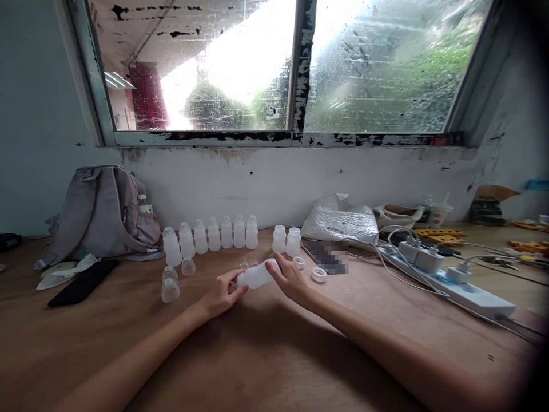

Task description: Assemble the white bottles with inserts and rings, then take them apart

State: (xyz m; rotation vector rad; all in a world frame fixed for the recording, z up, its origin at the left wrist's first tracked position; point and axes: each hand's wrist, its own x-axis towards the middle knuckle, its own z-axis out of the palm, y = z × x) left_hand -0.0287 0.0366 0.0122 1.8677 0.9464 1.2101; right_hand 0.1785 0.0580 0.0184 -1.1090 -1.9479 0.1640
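A frosted white baby bottle is held tilted, nearly on its side, above the table between my two hands. My left hand is closed around its left end. At the other end my right hand grips it with the thumb on top. Just behind it are small clear pieces like nipples, partly hidden. Two white collar rings lie right of my right hand. Two open bottles without tops stand behind it. Further left, several capped bottles stand in a row.
Clear dome caps sit at left, near a black phone and a grey backpack. A blurred-out dark flat object and a silver plastic bag lie right of centre. A power strip with plugs and cables crosses the right side.
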